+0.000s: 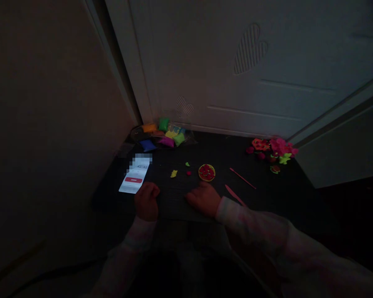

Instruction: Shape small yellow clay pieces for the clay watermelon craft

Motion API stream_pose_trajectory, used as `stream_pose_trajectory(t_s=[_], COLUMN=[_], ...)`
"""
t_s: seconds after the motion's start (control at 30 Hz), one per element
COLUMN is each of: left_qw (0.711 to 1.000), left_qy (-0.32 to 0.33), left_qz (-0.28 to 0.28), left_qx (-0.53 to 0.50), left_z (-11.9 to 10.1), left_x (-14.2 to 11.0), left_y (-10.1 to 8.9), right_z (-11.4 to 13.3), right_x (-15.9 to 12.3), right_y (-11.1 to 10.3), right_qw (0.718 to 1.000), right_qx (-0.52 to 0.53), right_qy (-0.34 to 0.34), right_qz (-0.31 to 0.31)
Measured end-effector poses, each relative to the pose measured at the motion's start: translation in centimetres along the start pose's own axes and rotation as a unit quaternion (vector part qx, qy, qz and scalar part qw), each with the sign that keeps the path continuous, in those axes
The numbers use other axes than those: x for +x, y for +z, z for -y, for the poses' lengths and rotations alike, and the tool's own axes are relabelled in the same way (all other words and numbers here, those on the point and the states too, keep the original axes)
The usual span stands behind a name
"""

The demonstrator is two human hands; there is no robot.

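Note:
The scene is very dark. My left hand [146,201] rests on the dark table [267,194] beside a lit phone [135,174], fingers curled. My right hand [204,198] lies on the table just below a small round yellow-and-red clay piece [207,172]; its fingers look bent down, and whether they hold anything is hidden. Small bits of clay lie ahead of my hands: a yellow bit [173,174], a red bit [189,173] and a green bit [187,164]. Two pink modelling tools, a thin one [242,178] and a flatter one [234,194], lie right of my right hand.
Bags of coloured clay [163,135] are piled at the table's back left corner. Pink, red and green clay flowers [275,151] stand at the back right. A white panelled door [236,66] rises behind the table; a wall is on the left.

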State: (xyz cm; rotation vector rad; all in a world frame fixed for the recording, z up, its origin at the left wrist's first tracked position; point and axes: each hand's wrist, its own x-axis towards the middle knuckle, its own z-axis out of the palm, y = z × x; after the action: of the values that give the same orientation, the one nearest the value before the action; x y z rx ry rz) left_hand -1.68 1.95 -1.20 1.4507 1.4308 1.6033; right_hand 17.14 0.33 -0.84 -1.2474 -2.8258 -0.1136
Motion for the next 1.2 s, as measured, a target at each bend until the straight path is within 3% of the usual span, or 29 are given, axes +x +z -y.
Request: stream_pose_trajectory(t_s=[0.07, 0.2, 0.3, 0.5, 0.63, 0.77, 0.9, 1.03, 1.2], left_qw=[1.000, 1.000, 1.000, 0.999, 0.999, 0.999, 0.999, 0.999, 0.999], left_qy=[0.001, 0.005, 0.013, 0.023, 0.014, -0.008, -0.020, -0.024, -0.019], left_qz=[-0.006, -0.006, 0.012, 0.038, 0.042, 0.043, 0.040, 0.031, 0.018], left_qx=[0.004, 0.010, 0.013, 0.007, 0.004, -0.004, -0.018, -0.031, -0.047], left_z=[0.1, 0.2, 0.5, 2.2, 3.0, 2.8, 2.3, 1.8, 1.6], left_x=[0.0, 0.0, 0.2, 0.2, 0.0, -0.2, -0.3, -0.2, -0.2], left_y=[0.1, 0.0, -0.5, -0.6, -0.6, -0.8, -0.6, -0.4, -0.1], right_z=[0.0, -0.1, 0.0, -0.3, -0.1, -0.1, -0.1, -0.4, 0.0], right_x=[0.0, 0.1, 0.2, 0.4, 0.2, 0.0, 0.0, 0.1, 0.2], right_y=[0.0, 0.0, -0.2, -0.4, -0.2, 0.0, 0.1, 0.2, 0.4], right_qw=[1.000, 1.000, 1.000, 1.000, 1.000, 1.000, 1.000, 0.999, 1.000], right_qx=[0.004, -0.011, -0.002, -0.008, 0.004, -0.005, 0.003, -0.011, 0.004], right_qy=[-0.014, 0.020, -0.020, 0.004, -0.024, 0.011, -0.020, 0.022, -0.013], right_qz=[0.001, -0.003, 0.009, 0.013, 0.012, -0.008, -0.015, -0.031, -0.026])
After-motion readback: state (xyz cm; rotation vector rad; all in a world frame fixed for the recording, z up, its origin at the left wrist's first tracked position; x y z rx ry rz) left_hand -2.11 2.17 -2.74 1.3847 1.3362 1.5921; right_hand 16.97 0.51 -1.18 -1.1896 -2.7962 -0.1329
